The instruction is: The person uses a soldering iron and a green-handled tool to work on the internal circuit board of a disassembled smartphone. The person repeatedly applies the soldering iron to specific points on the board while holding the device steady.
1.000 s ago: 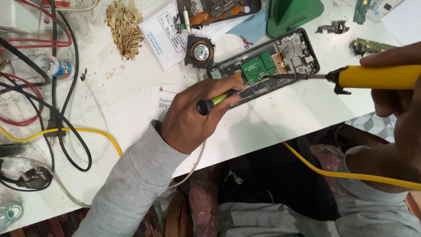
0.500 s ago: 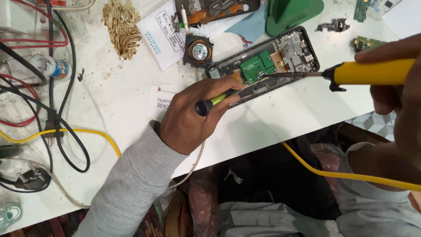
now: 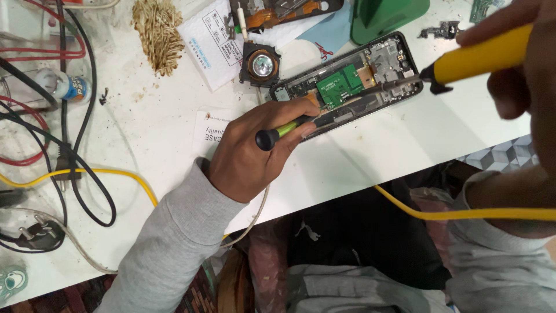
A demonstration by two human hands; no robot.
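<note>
An opened phone (image 3: 370,66) lies on the white table, its green circuit board (image 3: 339,84) exposed. My left hand (image 3: 255,153) grips a small green and black screwdriver (image 3: 278,132), its tip at the phone's near left edge. My right hand (image 3: 521,64) holds a yellow-handled soldering iron (image 3: 480,58), whose metal tip reaches into the phone beside the green board. A yellow cord (image 3: 463,213) runs from the iron across my lap.
A round speaker part (image 3: 262,65) sits just left of the phone. A brass wool pad (image 3: 157,32), paper slips (image 3: 217,40), a green object (image 3: 388,14) and another opened device (image 3: 284,8) lie behind. Black, red and yellow cables (image 3: 69,162) and a small bottle (image 3: 61,86) crowd the left.
The soldering iron's handle has lifted slightly at the right while its tip stays in the phone. My left hand and screwdriver hold the same spot.
</note>
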